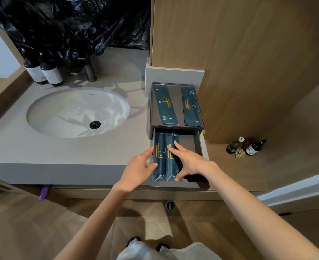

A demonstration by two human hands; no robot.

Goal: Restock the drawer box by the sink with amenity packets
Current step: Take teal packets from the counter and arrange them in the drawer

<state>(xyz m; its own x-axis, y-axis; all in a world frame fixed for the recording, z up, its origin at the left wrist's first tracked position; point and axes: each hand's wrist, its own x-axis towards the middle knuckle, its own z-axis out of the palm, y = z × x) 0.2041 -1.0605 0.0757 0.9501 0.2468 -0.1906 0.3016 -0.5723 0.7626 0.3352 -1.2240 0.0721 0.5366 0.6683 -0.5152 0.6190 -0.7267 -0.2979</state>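
A dark grey drawer box stands on the counter right of the sink, its drawer pulled out toward me. Two dark teal amenity packets lie side by side in the drawer's left half: the left packet and the right packet. My left hand touches the left packet's edge with relaxed fingers. My right hand lies on the right packet, fingers spread, thumb at its near end. On the box's top tray lie two more packets.
A white oval sink with a dark tap is set in the grey counter. Two dark bottles stand at the back left under black plastic sheeting. A wood wall rises right; small bottles sit on a low ledge.
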